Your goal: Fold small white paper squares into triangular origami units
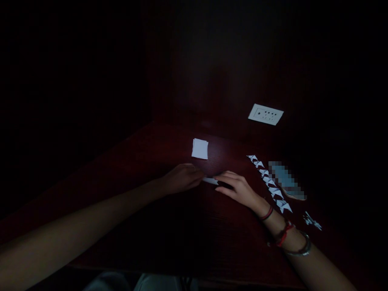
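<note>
A small strip of folded white paper (210, 180) lies between my hands, low over the dark red table. My left hand (183, 178) is closed at its left end, with the fingertips partly hidden. At the right end, my right hand (238, 188) touches the paper with its outstretched fingers, the thumb held apart below. Just beyond the hands sits a stack of white paper squares (200, 149). To the right of my right hand runs a slanting row of several folded paper pieces (268, 180).
Beside the row lies a flat, blurred bluish object (286, 180), probably a phone. Small white scraps (312, 221) lie nearer on the right. A white wall socket (266, 114) is set in the back panel above the table (169, 230). The surroundings are very dark.
</note>
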The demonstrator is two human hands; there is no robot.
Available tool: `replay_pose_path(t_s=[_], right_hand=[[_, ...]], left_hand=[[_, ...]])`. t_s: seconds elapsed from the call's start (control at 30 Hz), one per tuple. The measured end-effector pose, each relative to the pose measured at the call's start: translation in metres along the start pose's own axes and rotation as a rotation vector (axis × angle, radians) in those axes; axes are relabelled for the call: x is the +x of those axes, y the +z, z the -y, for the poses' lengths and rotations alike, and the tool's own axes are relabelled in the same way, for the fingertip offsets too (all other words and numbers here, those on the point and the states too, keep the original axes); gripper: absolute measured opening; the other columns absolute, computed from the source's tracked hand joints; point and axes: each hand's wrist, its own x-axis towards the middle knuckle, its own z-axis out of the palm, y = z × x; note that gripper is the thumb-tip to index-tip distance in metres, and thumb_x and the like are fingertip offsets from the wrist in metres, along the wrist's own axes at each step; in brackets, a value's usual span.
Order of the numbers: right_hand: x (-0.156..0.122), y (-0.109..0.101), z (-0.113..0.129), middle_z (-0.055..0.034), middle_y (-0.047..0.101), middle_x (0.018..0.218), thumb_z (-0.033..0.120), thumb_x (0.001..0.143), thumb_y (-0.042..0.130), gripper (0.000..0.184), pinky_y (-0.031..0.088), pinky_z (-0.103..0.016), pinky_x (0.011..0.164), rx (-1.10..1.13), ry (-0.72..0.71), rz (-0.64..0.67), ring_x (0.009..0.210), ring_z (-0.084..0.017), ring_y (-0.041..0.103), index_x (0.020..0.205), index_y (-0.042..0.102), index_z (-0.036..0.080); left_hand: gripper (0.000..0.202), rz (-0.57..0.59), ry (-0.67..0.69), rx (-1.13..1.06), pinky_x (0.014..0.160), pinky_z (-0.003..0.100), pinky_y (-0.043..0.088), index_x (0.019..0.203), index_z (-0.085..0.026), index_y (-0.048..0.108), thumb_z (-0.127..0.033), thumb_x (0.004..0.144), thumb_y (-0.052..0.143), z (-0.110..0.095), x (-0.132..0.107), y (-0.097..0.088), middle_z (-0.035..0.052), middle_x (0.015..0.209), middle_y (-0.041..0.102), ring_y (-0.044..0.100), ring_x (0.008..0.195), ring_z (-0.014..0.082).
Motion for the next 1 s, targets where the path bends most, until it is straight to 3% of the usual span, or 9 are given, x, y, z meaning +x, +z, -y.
replay_pose_path(t_s=[0.1, 0.2, 0.3, 0.37, 0.47, 0.63, 0.73, 0.83, 1.0], right_hand=[[0.005, 0.006, 0.0, -0.0068, 0.06, 0.098, 0.026, 0.08, 0.051, 0.023, 0.046, -0.031, 0.077, 0.152, 0.145, -0.163, 0.088, -0.016, 0.055, 0.101, 0.058, 0.018], [0.009, 0.015, -0.001, -0.0054, 0.063, 0.086, 0.027, 0.079, 0.051, 0.026, 0.049, -0.027, 0.065, 0.42, 0.321, -0.206, 0.072, -0.014, 0.059, 0.102, 0.056, 0.017], [0.009, 0.02, -0.002, -0.0007, 0.06, 0.069, 0.027, 0.077, 0.053, 0.034, 0.047, -0.023, 0.052, 0.577, 0.468, -0.138, 0.056, -0.011, 0.057, 0.109, 0.051, 0.015], [0.007, 0.019, -0.002, 0.003, 0.055, 0.06, 0.026, 0.077, 0.053, 0.034, 0.044, -0.021, 0.047, 0.477, 0.505, -0.093, 0.048, -0.009, 0.051, 0.109, 0.051, 0.015], [0.005, 0.013, -0.002, 0.0038, 0.052, 0.058, 0.024, 0.078, 0.052, 0.028, 0.042, -0.021, 0.051, 0.213, 0.41, -0.02, 0.05, -0.008, 0.047, 0.105, 0.056, 0.017], [0.003, 0.005, 0.006, -0.0047, 0.056, 0.089, 0.021, 0.083, 0.047, 0.026, 0.044, -0.027, 0.072, 0.027, 0.127, 0.058, 0.081, -0.013, 0.053, 0.106, 0.057, 0.019], [0.002, 0.003, 0.011, -0.0062, 0.055, 0.098, 0.024, 0.083, 0.047, 0.025, 0.043, -0.031, 0.08, -0.022, 0.013, 0.13, 0.092, -0.015, 0.05, 0.105, 0.059, 0.02], [0.001, 0.003, 0.013, -0.0053, 0.057, 0.101, 0.025, 0.083, 0.047, 0.024, 0.04, -0.034, 0.082, -0.077, -0.05, 0.24, 0.095, -0.017, 0.048, 0.103, 0.06, 0.021], [0.001, 0.002, 0.013, -0.0038, 0.058, 0.104, 0.024, 0.083, 0.046, 0.026, 0.038, -0.036, 0.084, -0.113, -0.048, 0.302, 0.097, -0.018, 0.047, 0.106, 0.058, 0.021]], left_hand=[[0.018, -0.084, -0.096, -0.068, 0.073, 0.026, 0.045, 0.1, -0.015, 0.05, -0.019, 0.087, 0.038, -0.006, 0.003, -0.002, 0.0049, 0.093, 0.06, 0.057, 0.082, 0.0134], [0.018, -0.158, -0.265, -0.249, 0.064, 0.02, 0.046, 0.103, -0.017, 0.044, -0.019, 0.09, 0.033, -0.011, 0.007, -0.005, 0.002, 0.09, 0.06, 0.058, 0.075, 0.0097], [0.017, -0.099, -0.39, -0.374, 0.058, 0.018, 0.046, 0.105, -0.017, 0.04, -0.02, 0.09, 0.031, -0.011, 0.007, -0.003, 0.0001, 0.082, 0.06, 0.059, 0.064, 0.0077], [0.018, -0.022, -0.383, -0.33, 0.058, 0.019, 0.046, 0.106, -0.015, 0.04, -0.019, 0.09, 0.032, -0.009, 0.006, 0.001, 0.0011, 0.083, 0.06, 0.058, 0.065, 0.0083], [0.021, 0.037, -0.345, -0.256, 0.067, 0.024, 0.044, 0.105, -0.014, 0.046, -0.017, 0.085, 0.042, -0.005, 0.002, 0.005, 0.0047, 0.091, 0.057, 0.057, 0.079, 0.0137], [0.027, 0.085, -0.293, -0.086, 0.074, 0.027, 0.042, 0.11, -0.015, 0.049, -0.022, 0.085, 0.043, -0.001, -0.002, -0.009, 0.0077, 0.105, 0.05, 0.053, 0.087, 0.0171], [0.022, 0.197, -0.09, -0.097, 0.08, 0.025, 0.04, 0.104, -0.022, 0.055, -0.02, 0.085, 0.045, -0.003, -0.006, -0.025, 0.0031, 0.104, 0.053, 0.052, 0.092, 0.0154], [0.024, 0.307, 0.075, -0.129, 0.086, 0.027, 0.037, 0.105, -0.024, 0.057, -0.02, 0.083, 0.049, -0.007, -0.008, -0.033, 0.0023, 0.105, 0.056, 0.051, 0.098, 0.0163], [0.027, 0.292, 0.076, -0.1, 0.09, 0.029, 0.035, 0.107, -0.025, 0.056, -0.02, 0.082, 0.05, -0.01, -0.011, -0.031, 0.0032, 0.113, 0.054, 0.049, 0.103, 0.0176]])
